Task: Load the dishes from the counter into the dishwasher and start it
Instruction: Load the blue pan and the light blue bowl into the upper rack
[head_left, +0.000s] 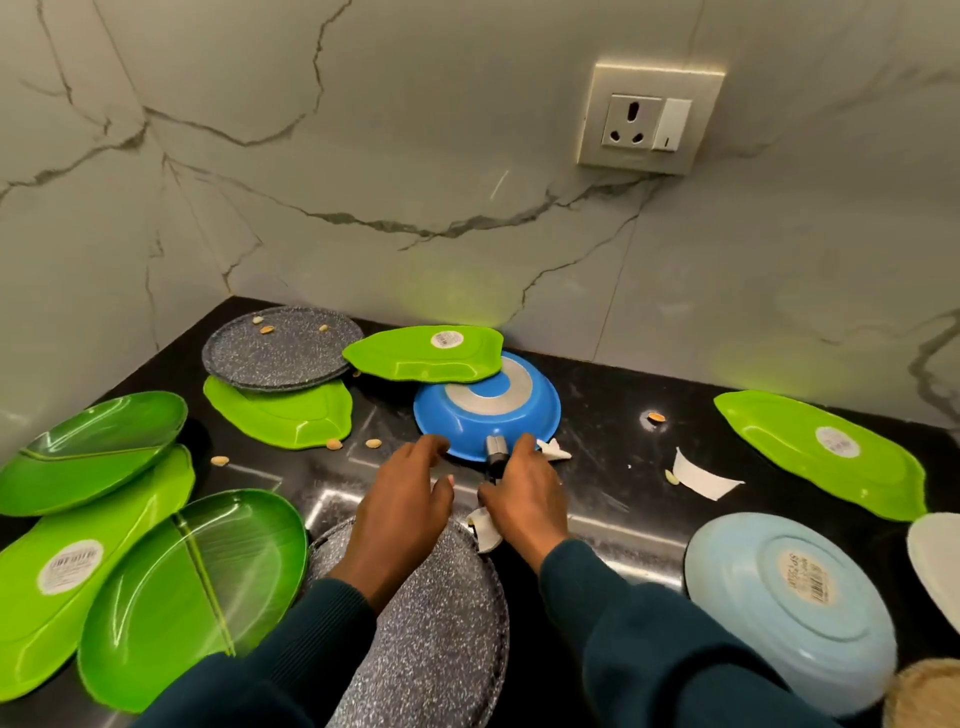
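Stage: early, by my judgement; the dishes lie spread over the black desk (613, 410) and no dishwasher is in view.
Blue pan (485, 410): upside down near the middle of the desk, its rim partly under a green leaf-shaped plate (415, 356).
Right hand (524, 499): fingers curled round the pan's dark handle (496, 460), gripping it.
Left hand (400, 499): fingers loosely spread and holding nothing, their tips at or just beside the pan's rim; I cannot tell if they touch.
Left of the desk: 3 green leaf plates (93, 525) overlapping, 1 more (283, 415) under a speckled grey plate (280, 345).
Right of the desk: 1 green leaf plate (826, 452), a pale blue plate (789, 603) face down, and a white dish (940, 561) at the frame edge.
Near edge: a second speckled grey plate (441, 639) under the forearms.
Litter: nut shells (374, 443) and paper scraps (701, 475) among the dishes.
Left to do: everything seen here remains to be loaded, and the machine started.
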